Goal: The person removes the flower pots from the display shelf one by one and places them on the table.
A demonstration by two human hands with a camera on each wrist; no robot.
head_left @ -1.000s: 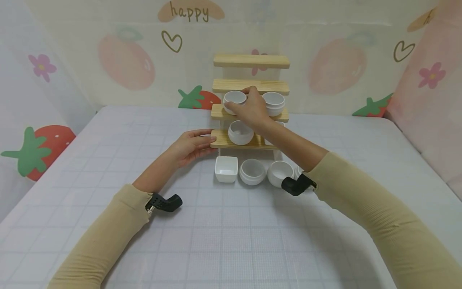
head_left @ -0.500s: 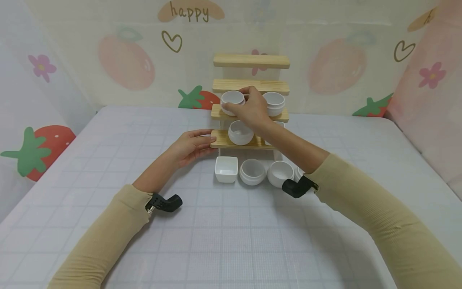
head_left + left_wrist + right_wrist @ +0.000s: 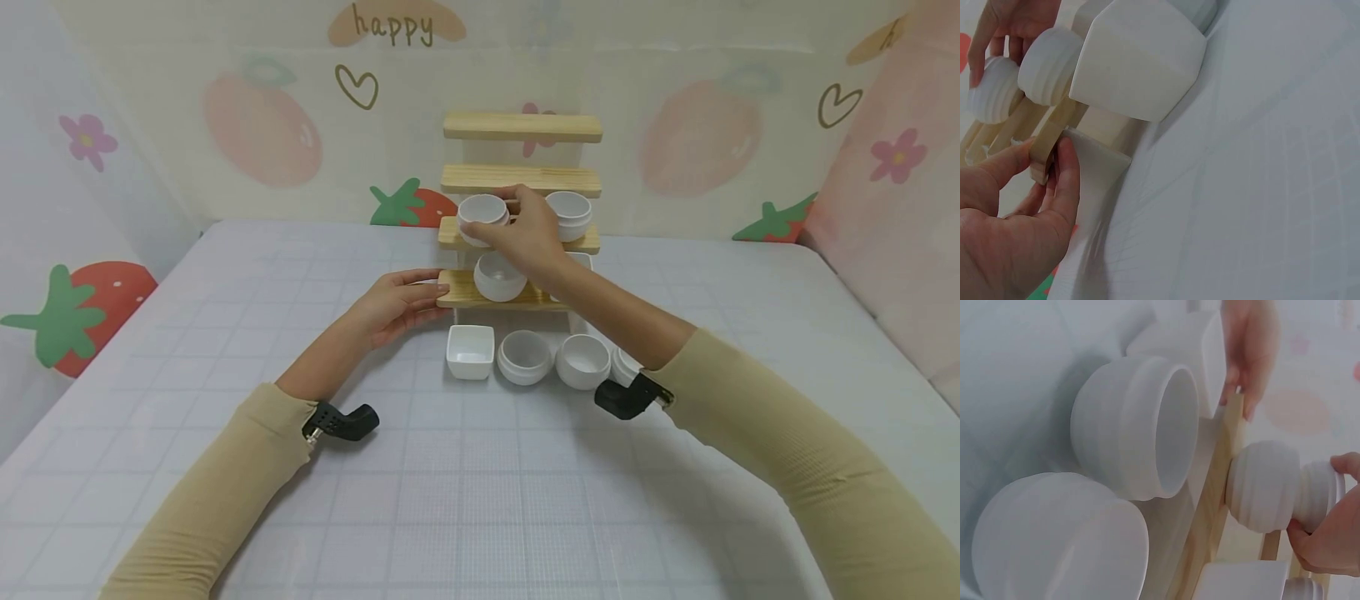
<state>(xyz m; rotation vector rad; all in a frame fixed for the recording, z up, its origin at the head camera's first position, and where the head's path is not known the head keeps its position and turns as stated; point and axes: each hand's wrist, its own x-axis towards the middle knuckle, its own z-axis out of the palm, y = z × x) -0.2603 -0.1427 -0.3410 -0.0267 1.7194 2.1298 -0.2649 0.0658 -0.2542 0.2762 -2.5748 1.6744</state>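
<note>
A stepped wooden stand (image 3: 521,127) with several pale boards rises at the back of the table. My left hand (image 3: 401,310) grips the left end of its lowest board (image 3: 459,287), thumb above and fingers below in the left wrist view. At the left of the second board (image 3: 450,233), my right hand (image 3: 532,229) holds a round white pot (image 3: 480,210) between thumb and fingers. Another round white pot (image 3: 570,212) stands right of that hand. On the lowest board sit a round pot (image 3: 498,279) and a square one (image 3: 582,260), partly hidden by the right forearm.
In front of the stand, a square white pot (image 3: 470,354) and several round pots (image 3: 524,360) stand in a row on the gridded white tablecloth (image 3: 465,500). The rightmost pot is partly covered by the right wrist's black camera mount (image 3: 626,396). A printed curtain (image 3: 525,50) hangs behind.
The right hand has shifted the pot slightly left along the second board, then a little lower. The right forearm has come down and rightward slightly. The left hand stays where it was.
</note>
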